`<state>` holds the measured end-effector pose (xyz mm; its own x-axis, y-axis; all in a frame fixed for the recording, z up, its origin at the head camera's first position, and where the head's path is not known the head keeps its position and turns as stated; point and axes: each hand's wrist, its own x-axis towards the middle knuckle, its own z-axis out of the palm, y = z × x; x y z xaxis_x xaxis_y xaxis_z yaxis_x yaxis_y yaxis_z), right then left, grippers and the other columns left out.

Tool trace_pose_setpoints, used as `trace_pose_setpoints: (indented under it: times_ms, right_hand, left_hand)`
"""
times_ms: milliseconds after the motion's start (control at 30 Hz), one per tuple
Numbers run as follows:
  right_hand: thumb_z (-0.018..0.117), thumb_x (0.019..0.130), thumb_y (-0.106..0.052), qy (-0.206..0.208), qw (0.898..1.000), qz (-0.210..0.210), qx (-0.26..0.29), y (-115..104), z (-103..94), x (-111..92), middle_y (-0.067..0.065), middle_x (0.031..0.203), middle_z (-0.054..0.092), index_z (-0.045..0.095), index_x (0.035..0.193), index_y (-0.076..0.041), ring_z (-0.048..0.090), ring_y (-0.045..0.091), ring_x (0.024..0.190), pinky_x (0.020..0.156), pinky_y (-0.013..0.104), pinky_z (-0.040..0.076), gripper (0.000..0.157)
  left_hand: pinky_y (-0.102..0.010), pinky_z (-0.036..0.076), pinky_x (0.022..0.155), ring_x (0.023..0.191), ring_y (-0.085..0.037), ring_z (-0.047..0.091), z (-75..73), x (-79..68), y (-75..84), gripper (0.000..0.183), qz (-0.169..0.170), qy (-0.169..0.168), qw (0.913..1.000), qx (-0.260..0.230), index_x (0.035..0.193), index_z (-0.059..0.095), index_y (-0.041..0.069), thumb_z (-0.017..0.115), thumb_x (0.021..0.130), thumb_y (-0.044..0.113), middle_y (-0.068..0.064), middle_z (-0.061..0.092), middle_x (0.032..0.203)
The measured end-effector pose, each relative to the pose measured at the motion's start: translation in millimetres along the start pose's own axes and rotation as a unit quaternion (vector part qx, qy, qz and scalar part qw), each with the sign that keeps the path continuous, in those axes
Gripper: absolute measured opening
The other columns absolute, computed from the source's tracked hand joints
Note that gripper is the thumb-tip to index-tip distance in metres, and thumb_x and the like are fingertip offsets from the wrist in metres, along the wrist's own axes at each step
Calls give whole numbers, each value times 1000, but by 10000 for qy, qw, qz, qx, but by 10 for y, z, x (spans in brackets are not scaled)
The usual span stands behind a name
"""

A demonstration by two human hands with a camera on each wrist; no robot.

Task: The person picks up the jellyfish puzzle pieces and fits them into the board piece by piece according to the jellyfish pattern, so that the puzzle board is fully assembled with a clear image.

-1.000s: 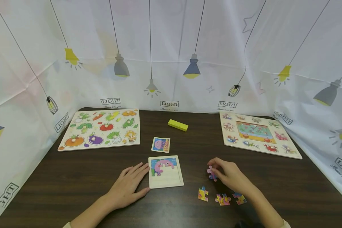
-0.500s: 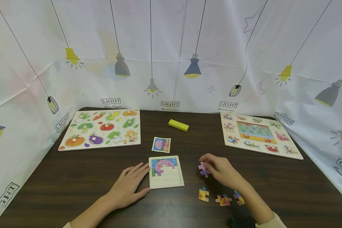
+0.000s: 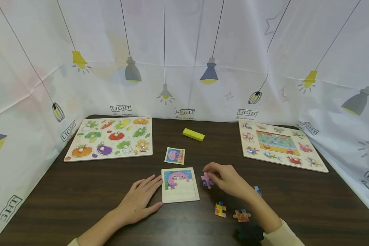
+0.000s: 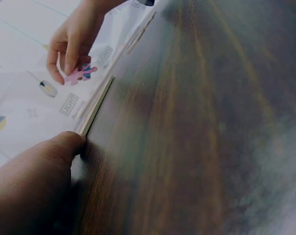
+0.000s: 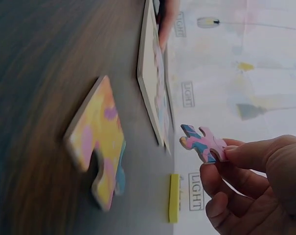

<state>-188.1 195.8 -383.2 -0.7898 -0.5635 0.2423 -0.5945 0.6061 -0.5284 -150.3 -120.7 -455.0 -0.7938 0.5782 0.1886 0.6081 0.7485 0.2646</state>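
In the head view, a square wooden puzzle tray (image 3: 180, 195) lies mid-table, its upper and left parts filled with pieces of a pink sea-creature picture. My left hand (image 3: 138, 201) lies flat with straight fingers, fingertips and thumb touching the tray's left edge. Just right of the tray, my right hand (image 3: 229, 179) pinches a pink and blue jigsaw piece (image 5: 206, 145) between thumb and fingers, held above the table in the right wrist view. Nearer the front lie a yellow jigsaw piece (image 3: 220, 209), a yellow-pink piece (image 3: 242, 215) and a blue piece (image 3: 257, 190) partly hidden by the right forearm.
Behind the tray lie a small picture card (image 3: 175, 155) and a yellow block (image 3: 193, 134). A vegetable knob puzzle board (image 3: 129, 136) stands back left, a sea-animal board (image 3: 249, 135) back right. A dark object (image 3: 249, 234) sits by the right sleeve. A printed curtain hangs behind.
My right hand has moved left with the pink and blue jigsaw piece, from above the loose pieces to beside the tray. The left hand has stayed at the tray's edge.
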Motion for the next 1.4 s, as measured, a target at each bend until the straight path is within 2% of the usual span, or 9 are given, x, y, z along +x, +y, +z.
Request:
trace_pose_setpoints:
  times_ms: [300, 467, 667, 900, 1133, 1400]
  right_hand:
    - [57, 88, 0, -176, 9998, -19, 132, -59, 117, 141, -1, 77, 60, 61, 101, -5, 47, 4, 58, 53, 21, 44, 14]
    - [59, 87, 0, -255, 9993, -126, 230, -100, 196, 212, -1, 78, 63, 61, 102, -4, 52, 4, 60, 55, 21, 46, 16]
    - [60, 87, -3, -407, 9989, -139, 191, -135, 319, 301, -2, 76, 62, 60, 101, -5, 47, 4, 58, 52, 20, 43, 14]
    - [60, 88, -7, -619, 9974, -114, 345, -183, 425, 375, -2, 75, 63, 60, 101, -6, 50, 5, 58, 54, 20, 45, 13]
    - [62, 87, -8, -493, 9981, -146, 346, -198, 492, 444, -5, 72, 59, 62, 98, -7, 46, 5, 57, 52, 20, 42, 11]
    - [63, 86, -9, -259, 9986, 85, 462, -146, 606, 490, -7, 69, 54, 63, 92, -9, 45, 6, 58, 51, 21, 40, 5]
  left_hand:
    - [-45, 19, 103, 136, -18, 20, 2, 9, 5, 68, -24, -20, 10000, -39, 143, 34, 14, 43, 90, 56, 1, 29, 147]
    - [-45, 19, 104, 136, -18, 21, -10, 9, 4, 68, -23, -10, 10000, -46, 143, 34, 14, 44, 90, 55, 0, 30, 147]
    - [-45, 19, 103, 136, -18, 21, -27, 8, 10, 67, -9, 7, 10000, -45, 142, 35, 13, 45, 90, 54, 0, 30, 147]
    - [-45, 20, 103, 136, -18, 21, -27, 7, 10, 67, 21, 24, 10000, -45, 143, 34, 14, 43, 90, 55, 1, 30, 147]
    - [-45, 20, 103, 136, -17, 21, -20, 5, -1, 67, 23, 66, 10000, -40, 142, 35, 14, 44, 90, 55, 1, 30, 147]
    - [-45, 19, 104, 136, -17, 21, -8, 4, -12, 68, 8, 39, 10000, 32, 142, 35, 14, 43, 90, 56, 1, 30, 147]
